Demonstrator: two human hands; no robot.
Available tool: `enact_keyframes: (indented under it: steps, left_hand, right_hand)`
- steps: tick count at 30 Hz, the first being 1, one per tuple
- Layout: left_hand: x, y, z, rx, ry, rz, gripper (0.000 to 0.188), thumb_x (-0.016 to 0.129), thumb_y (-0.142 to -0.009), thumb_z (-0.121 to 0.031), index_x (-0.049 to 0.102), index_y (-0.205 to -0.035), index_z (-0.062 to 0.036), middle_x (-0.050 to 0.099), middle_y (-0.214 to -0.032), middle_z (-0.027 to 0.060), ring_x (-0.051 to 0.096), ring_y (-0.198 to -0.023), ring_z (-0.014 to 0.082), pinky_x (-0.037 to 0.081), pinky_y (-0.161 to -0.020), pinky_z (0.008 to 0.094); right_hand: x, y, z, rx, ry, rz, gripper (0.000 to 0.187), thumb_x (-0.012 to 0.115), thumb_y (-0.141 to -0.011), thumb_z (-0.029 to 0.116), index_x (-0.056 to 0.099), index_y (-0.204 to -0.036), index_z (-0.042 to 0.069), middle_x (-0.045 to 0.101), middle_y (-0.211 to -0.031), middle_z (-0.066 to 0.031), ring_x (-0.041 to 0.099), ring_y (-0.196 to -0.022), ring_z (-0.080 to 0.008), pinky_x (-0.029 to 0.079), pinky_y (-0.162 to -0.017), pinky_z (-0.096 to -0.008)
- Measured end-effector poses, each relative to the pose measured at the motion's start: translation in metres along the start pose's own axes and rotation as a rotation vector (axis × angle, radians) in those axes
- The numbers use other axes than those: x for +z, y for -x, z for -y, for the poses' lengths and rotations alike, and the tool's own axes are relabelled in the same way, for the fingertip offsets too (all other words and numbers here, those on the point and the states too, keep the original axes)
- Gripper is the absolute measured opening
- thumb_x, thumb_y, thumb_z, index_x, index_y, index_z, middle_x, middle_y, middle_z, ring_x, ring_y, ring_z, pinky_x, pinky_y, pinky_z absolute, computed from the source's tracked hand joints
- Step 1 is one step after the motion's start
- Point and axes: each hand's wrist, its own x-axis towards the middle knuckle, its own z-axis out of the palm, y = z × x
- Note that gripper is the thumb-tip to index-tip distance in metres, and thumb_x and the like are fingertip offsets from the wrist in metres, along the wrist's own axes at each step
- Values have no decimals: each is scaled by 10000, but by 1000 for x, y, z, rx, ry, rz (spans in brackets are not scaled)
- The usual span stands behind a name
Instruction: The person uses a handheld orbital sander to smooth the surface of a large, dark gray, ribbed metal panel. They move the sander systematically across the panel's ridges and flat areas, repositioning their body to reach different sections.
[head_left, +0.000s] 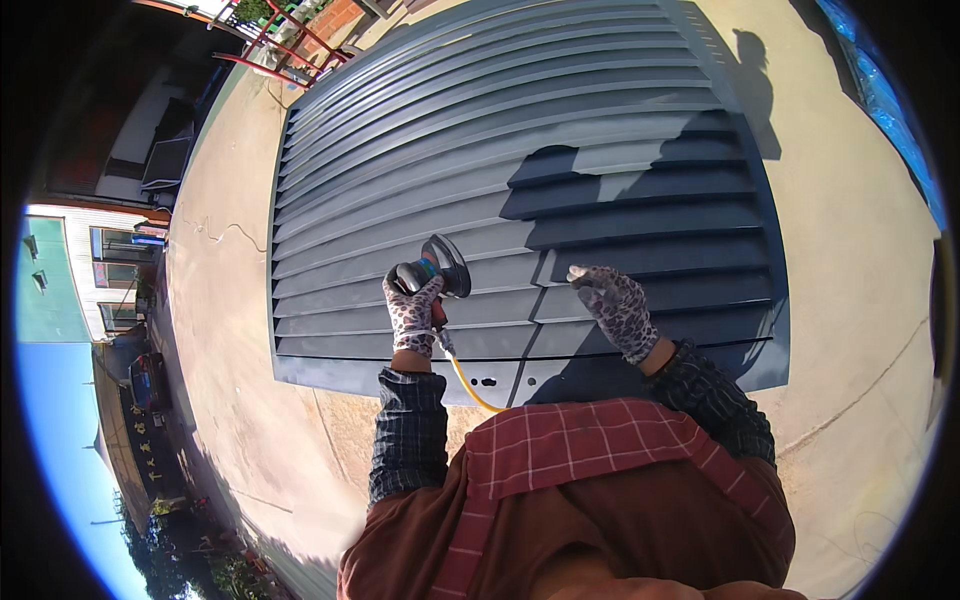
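My left hand [413, 308], in a spotted glove, is closed around a hand-held disc sander [447, 266]. The sander is raised above the louvred panel, its round dark pad tilted up to the right. A yellow hose [468, 384] runs from its handle down toward my body. To the right, my right hand [615, 308], gloved alike, reaches over the panel with its fingers stretched forward and slightly bent; I see nothing in it. Beneath both hands lies a large dark grey louvred metal panel [420, 347], its slats running crosswise. Holes show in its near edge.
Pale concrete floor [225, 330] surrounds the panel. A red metal frame [290, 45] stands beyond its far left corner. Blue sheeting [885, 100] lies along the far right. Shadows fall over the panel's right half. Buildings and a parked car [148, 382] are off to the left.
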Motion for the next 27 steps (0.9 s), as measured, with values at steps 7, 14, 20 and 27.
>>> enact_keyframes:
  steps: [7, 14, 20, 27]
  left_hand:
    - [31, 91, 26, 98, 39, 107, 889, 902, -734, 23, 383, -1451, -53, 551, -1347, 152, 605, -1194, 263, 556, -1000, 358]
    - [22, 186, 30, 101, 333, 331, 579, 715, -959, -63, 411, -1452, -47, 562, -1335, 168, 589, -1214, 227, 507, -1020, 362]
    - [33, 254, 12, 841, -148, 547, 436, 635, -1006, -196, 536, -1402, -44, 541, -1393, 220, 557, -1275, 386, 447, -1098, 434]
    - [39, 302, 14, 543, -150, 935, 472, 720, -975, -154, 549, -1397, -29, 648, -1292, 146, 641, -1235, 276, 506, -1063, 411]
  right_hand:
    - [98, 36, 51, 240, -189, 358, 827, 709, -963, 327, 277, -1611, 45, 375, -1600, -240, 424, -1467, -349, 397, -1187, -464]
    - [126, 100, 48, 311, -379, 97, 933, 760, -930, 410, 237, -1591, 10, 431, -1536, -208, 462, -1412, -281, 391, -1175, -398]
    - [92, 138, 40, 441, -1025, -142, 553, 720, -978, 253, 476, -1446, 85, 625, -1240, -67, 637, -1094, -198, 542, -957, -341]
    - [-21, 154, 72, 275, -1020, -330, 365, 728, -943, 192, 572, -1251, 71, 619, -983, -53, 641, -880, -175, 600, -888, -395]
